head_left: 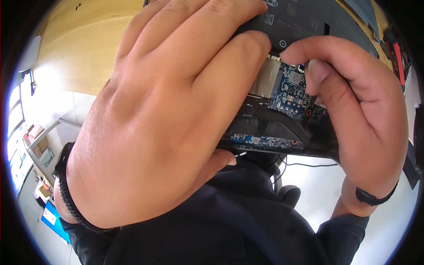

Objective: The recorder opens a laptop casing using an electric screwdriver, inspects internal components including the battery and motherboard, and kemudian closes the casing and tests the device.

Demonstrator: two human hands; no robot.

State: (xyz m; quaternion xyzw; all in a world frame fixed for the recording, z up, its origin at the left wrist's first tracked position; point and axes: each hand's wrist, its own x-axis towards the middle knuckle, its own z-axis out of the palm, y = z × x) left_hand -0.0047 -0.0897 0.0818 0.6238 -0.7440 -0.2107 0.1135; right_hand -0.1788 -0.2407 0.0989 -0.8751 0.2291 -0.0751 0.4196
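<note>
The opened laptop (269, 121) is in front of the person, beneath and between the two hands, with its battery (304, 20), metal plate (266, 79) and circuit board (287, 95) exposed. The left hand (176, 88) spans the laptop: fingers over the battery side, thumb at the near edge. It covers much of the left portion. Clamping force cannot be determined. The right hand (349, 84) has its index finger and thumb curled over the board beside the battery edge; they hide the contact point, so whether a part is pinched cannot be determined.

Surroundings: a wooden table (88, 48) extends to the upper left. A red-handled tool (399, 62) is at the far right. A dark cable (309, 165) runs below the laptop. Shelves and a blue screen (55, 221) are at the left.

Markings: the battery bears pale printed symbols, partly covered by the left hand. Print on the screen is too small to read.
</note>
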